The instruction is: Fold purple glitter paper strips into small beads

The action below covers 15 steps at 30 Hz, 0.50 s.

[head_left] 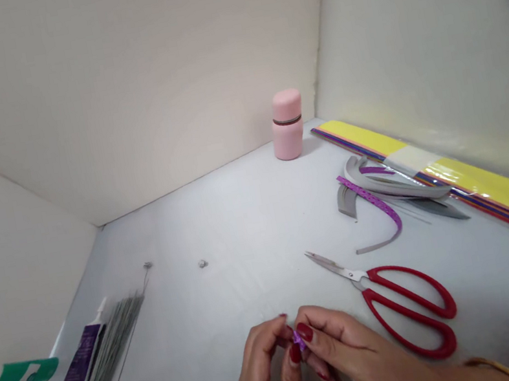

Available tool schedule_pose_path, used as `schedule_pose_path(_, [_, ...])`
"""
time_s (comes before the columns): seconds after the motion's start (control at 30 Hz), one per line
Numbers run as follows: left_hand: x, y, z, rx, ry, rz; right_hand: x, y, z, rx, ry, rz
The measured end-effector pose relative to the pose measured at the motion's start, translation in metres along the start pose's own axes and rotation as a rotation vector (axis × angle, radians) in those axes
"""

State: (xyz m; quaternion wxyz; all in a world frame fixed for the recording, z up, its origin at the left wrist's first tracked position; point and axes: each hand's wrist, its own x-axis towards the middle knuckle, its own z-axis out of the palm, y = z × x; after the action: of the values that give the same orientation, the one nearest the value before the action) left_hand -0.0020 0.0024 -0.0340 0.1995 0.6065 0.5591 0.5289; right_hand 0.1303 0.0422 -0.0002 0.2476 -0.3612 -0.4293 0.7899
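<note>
Near the front of the table, my left hand (268, 365) and my right hand (343, 345) meet fingertip to fingertip. Between them they pinch a small purple piece of paper (299, 340), mostly covered by the fingers, so its full shape is hidden. Just right of my right hand lie red-handled scissors (358, 275), blades slightly apart and pointing to the back left. Behind the scissors, a curled purple patterned strip (377, 201) rests beside grey and white paper offcuts (354, 173).
A pink flask (287, 125) stands at the back wall. Packed coloured paper strips (477, 171) run along the right wall. At left lie a purple-and-white tube (78, 366), a bundle of thin wires (113, 366), and two small silvery bits (203, 263). A green-printed item (25, 374) shows at the left edge.
</note>
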Motion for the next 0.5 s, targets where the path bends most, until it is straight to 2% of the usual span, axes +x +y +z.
schedule_pose_path(0.07, [-0.0008, 0.0029, -0.0012, 0.081, 0.042, 0.036, 0.0002, 0.0016, -0.0006, 0.002, 0.004, 0.001])
schedule_pose_path(0.23, [0.0043, 0.0108, -0.0034, 0.227, 0.102, 0.266, 0.0017, 0.0047, -0.0031, -0.106, 0.006, -0.03])
schedule_pose_path(0.4, [0.0052, 0.0058, -0.0033, 0.228, 0.07, 0.338, 0.0007, -0.0003, -0.0047, -0.343, 0.012, -0.042])
schedule_pose_path(0.5, [0.003, 0.0034, -0.0017, 0.279, 0.093, 0.364, -0.0011, -0.004, -0.0035, -0.481, 0.016, -0.064])
